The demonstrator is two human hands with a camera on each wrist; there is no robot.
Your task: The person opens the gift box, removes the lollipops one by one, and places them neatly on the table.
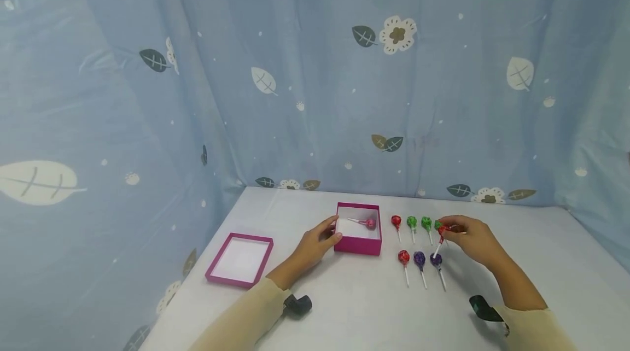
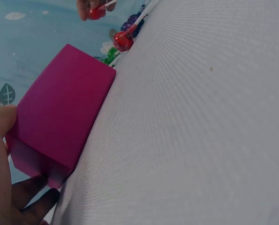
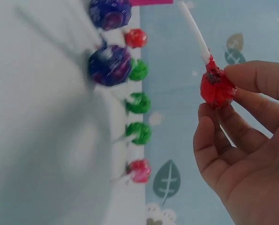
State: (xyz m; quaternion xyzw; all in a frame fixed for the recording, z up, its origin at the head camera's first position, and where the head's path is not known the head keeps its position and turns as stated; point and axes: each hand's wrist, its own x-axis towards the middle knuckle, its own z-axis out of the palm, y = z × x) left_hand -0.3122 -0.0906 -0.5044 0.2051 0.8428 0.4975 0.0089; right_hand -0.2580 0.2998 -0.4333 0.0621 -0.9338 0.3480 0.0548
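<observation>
My right hand [image 1: 470, 236] pinches a red lollipop [image 3: 218, 88] by its wrapped head between thumb and fingertips, above the right end of the lollipop rows. Its white stick points away from the palm. My left hand [image 1: 315, 241] rests against the left side of an open magenta box [image 1: 358, 245], thumb at the near corner and fingers along the side wall. Inside the box lies one pink lollipop [image 1: 370, 223]. A front row on the table has a red lollipop [image 1: 403, 256] and two purple lollipops [image 1: 419, 258].
Behind them runs a row with a red lollipop [image 1: 396, 221], several green lollipops [image 3: 138, 102] and a pinkish-red one [image 3: 139, 171], partly hidden by my right hand in the head view. The magenta-rimmed lid [image 1: 239, 259] lies left of my left arm. A blue patterned curtain [image 1: 315, 94] borders the white table.
</observation>
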